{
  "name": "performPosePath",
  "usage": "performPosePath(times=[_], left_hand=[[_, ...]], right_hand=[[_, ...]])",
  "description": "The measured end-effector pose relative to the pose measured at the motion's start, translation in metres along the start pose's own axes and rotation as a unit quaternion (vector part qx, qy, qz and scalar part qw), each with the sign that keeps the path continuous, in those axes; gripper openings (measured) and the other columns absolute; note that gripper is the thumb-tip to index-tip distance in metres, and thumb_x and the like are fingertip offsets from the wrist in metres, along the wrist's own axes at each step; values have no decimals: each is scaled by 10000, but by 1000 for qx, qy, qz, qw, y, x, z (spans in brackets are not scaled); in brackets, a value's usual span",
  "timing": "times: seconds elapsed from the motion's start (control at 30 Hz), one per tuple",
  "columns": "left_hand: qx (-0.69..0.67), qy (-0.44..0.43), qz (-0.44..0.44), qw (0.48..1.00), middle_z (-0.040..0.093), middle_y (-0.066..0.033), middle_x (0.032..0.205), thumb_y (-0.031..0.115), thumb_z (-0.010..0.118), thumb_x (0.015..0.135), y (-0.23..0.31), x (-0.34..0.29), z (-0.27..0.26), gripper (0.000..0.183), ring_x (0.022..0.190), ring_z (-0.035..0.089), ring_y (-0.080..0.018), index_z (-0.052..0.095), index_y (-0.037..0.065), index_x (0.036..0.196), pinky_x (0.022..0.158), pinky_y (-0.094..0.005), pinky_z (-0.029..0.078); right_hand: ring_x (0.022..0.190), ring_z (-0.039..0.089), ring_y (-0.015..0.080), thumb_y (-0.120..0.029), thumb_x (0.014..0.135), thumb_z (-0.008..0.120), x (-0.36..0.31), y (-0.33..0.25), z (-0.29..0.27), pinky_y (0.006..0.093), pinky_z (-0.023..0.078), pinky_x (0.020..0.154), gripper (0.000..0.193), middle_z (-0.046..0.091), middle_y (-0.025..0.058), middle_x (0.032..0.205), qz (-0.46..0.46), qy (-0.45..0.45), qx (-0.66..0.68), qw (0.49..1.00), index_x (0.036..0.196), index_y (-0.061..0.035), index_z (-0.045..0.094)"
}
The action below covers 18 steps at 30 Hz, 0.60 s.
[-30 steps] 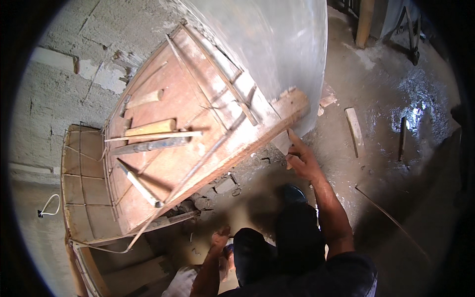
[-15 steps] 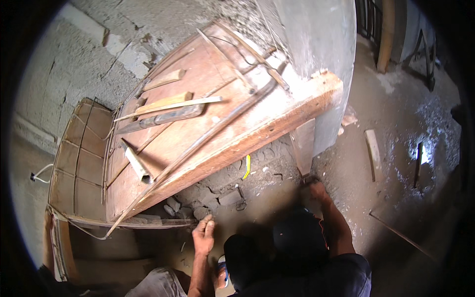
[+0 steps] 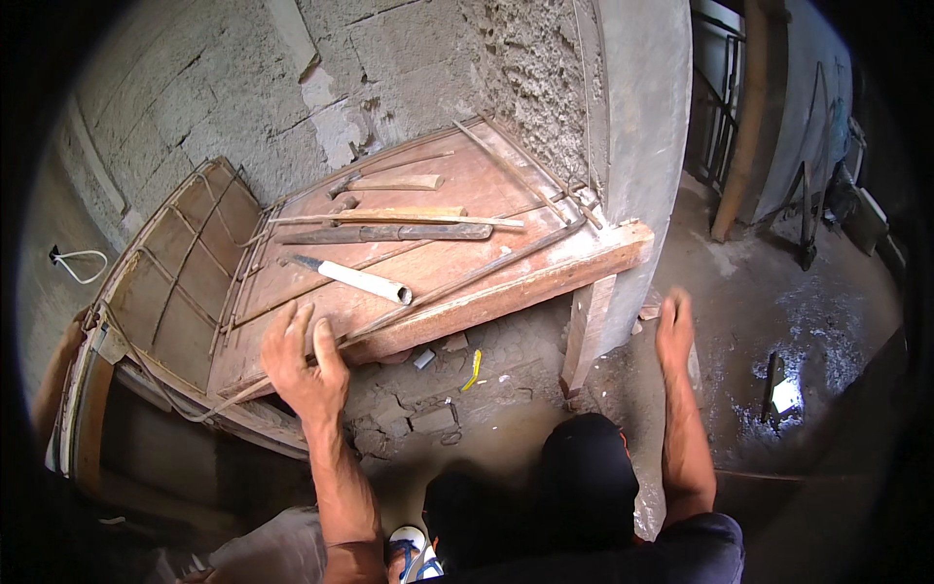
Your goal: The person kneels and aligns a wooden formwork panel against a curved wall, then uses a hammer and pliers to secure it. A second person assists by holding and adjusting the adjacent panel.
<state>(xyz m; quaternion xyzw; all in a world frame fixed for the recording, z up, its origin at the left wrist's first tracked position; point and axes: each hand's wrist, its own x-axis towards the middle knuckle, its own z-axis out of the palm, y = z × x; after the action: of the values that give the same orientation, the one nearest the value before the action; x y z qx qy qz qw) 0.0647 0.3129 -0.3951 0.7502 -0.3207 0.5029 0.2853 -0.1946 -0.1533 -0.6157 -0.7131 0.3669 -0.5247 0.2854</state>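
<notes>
Head view: wooden panel under left hand (touching).

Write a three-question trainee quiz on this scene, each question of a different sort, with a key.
1. True or false: the left hand rests on the lower edge of the leaning wooden panel.
2. Which lies on the panel? A) white pipe B) red bucket C) coiled blue hose
3. Fill in: the right hand is raised, open and holds ____.

Key: 1 true; 2 A; 3 nothing
</notes>
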Motion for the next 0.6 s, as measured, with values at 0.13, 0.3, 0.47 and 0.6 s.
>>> performPosePath(times=[0.13, 0.3, 0.47, 0.6], left_hand=[[41, -4, -9, 999, 777, -90, 1156, 235, 766, 963, -8, -10, 11, 205, 1083, 704, -321, 819, 99, 1107, 1144, -552, 413], [50, 11, -8, 999, 794, -60, 971, 246, 757, 974, -6, -15, 14, 156, 955, 727, -276, 801, 98, 951, 1179, -590, 368], [75, -50, -30, 995, 792, -126, 855, 377, 721, 994, -5, -12, 10, 372, 862, 740, -339, 808, 57, 825, 1196, -575, 364], [78, -103, -52, 990, 800, -143, 850, 412, 740, 961, -5, -8, 7, 387, 876, 740, -383, 837, 60, 831, 1181, -579, 380]], right_hand=[[1181, 710, 373, -293, 1093, 610, 93, -109, 0, 449, 528, 1042, 417, 723, 217, 1326, -108, 102, 14, 989, 1447, -73, 632], [1057, 690, 389, -264, 1062, 611, 100, -149, 51, 491, 537, 952, 244, 725, 179, 1154, -65, 83, -20, 994, 1122, -52, 715], [1125, 631, 399, -221, 1071, 523, 90, -131, 85, 491, 495, 998, 256, 705, 183, 1131, -126, 168, 29, 977, 1085, -50, 713], [1162, 609, 409, -232, 1078, 485, 90, -121, 85, 504, 481, 1015, 301, 695, 216, 1155, -127, 149, -15, 981, 1092, -37, 714]])
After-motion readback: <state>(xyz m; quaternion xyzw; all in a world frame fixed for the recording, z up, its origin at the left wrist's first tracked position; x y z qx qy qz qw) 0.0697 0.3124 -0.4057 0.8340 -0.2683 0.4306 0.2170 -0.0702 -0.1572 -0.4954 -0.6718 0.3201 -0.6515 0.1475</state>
